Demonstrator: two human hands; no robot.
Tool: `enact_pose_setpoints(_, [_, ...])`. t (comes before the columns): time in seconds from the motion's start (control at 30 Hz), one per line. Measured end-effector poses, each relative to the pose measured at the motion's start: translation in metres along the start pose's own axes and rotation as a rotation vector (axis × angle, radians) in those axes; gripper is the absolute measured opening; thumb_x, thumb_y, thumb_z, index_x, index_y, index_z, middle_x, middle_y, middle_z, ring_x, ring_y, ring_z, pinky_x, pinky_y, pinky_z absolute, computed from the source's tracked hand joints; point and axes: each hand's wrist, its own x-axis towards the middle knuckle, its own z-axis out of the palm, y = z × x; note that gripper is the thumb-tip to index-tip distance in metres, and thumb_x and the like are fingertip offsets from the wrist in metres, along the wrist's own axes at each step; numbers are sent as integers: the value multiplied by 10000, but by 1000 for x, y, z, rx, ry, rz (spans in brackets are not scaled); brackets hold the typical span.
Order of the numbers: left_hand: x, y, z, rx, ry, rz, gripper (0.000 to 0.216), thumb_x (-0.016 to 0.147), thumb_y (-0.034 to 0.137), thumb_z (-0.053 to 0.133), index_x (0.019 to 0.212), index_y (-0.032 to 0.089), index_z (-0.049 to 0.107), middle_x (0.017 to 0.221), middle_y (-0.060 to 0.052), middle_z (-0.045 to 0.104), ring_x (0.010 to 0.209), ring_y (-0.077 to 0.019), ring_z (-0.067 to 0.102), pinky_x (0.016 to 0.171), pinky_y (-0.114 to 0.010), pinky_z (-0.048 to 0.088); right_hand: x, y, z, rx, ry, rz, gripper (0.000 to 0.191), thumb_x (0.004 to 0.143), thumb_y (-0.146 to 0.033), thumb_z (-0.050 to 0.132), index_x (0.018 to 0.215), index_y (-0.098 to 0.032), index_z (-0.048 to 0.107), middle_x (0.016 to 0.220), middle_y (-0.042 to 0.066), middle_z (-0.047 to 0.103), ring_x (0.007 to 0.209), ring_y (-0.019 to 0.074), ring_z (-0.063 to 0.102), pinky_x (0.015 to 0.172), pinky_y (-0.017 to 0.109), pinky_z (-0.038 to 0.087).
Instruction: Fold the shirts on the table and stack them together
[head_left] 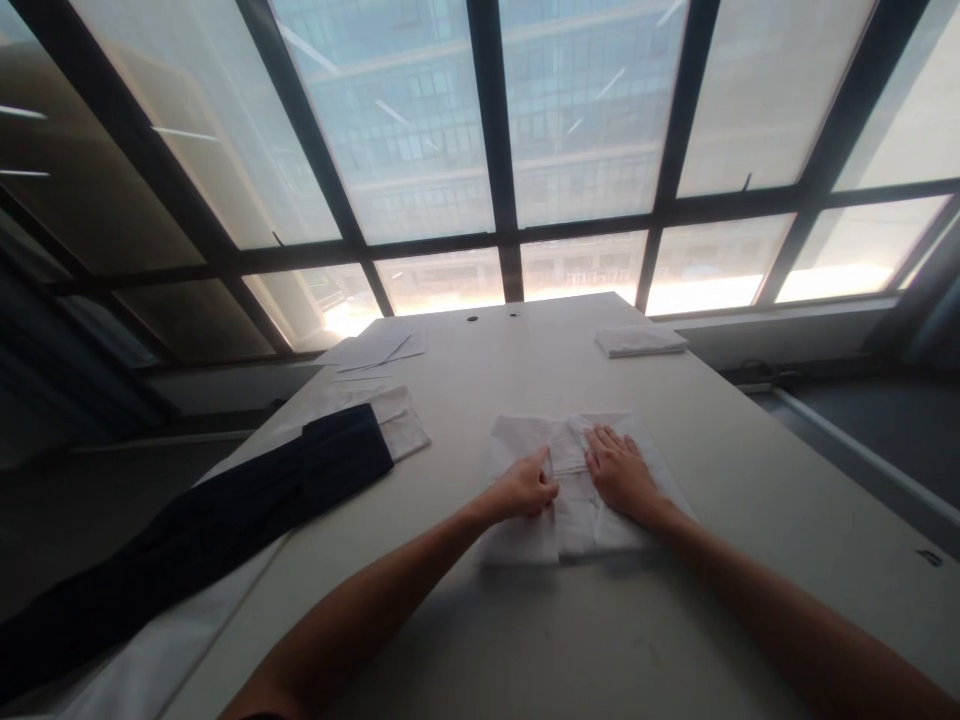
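A folded white cloth (pixel 517 535) lies on the pale table (pixel 750 520) in front of me. My left hand (pixel 525 490) rests on its middle with the fingers curled and pinched at a fold of the fabric. My right hand (pixel 619 470) lies flat on the cloth just to the right, fingers stretched forward and together, pressing it down.
A long dark garment (pixel 225 525) drapes over white cloths (pixel 397 415) at the table's left edge. Sheets of white paper (pixel 375 350) lie at the far left, a small folded white cloth (pixel 641 340) at the far right. Large windows stand beyond the table.
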Motion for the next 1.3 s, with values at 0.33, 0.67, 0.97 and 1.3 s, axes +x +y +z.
enact_pose_setpoints(0.33, [12, -22, -54, 155, 471, 328, 287, 920, 249, 530, 1121, 146, 707, 1026, -98, 725, 873, -183, 673, 800, -307, 543, -1, -1, -3, 20, 16, -13, 520, 1016, -300, 332, 1492, -121, 442, 1547, 145, 441, 1445, 271, 352, 1194, 484, 217])
enact_pose_setpoints(0.67, [89, -40, -99, 463, 221, 299, 369, 983, 377, 447, 972, 160, 745, 880, -60, 737, 815, -200, 630, 807, -286, 461, -1, 4, 2, 21, 49, -21, 504, 1013, -306, 357, 1488, -175, 467, 1532, 138, 464, 1441, 264, 367, 1179, 497, 253])
enact_pose_setpoints(0.97, [123, -28, -88, 479, 8, 332, 373, 931, 466, 553, 987, 167, 769, 814, -45, 738, 695, -175, 607, 683, -253, 421, -1, 1, -4, 32, 30, -16, 503, 1015, -303, 352, 1473, -135, 476, 1529, 150, 464, 1434, 276, 374, 1188, 486, 236])
enact_pose_setpoints(1.3, [111, -38, -61, 442, 255, 395, 421, 1011, 420, 432, 955, 158, 757, 789, -46, 721, 706, -163, 590, 716, -258, 433, -8, -26, -31, 162, 203, -201, 361, 981, -183, 413, 1251, -171, 653, 1290, 121, 642, 1211, 239, 543, 1072, 371, 399])
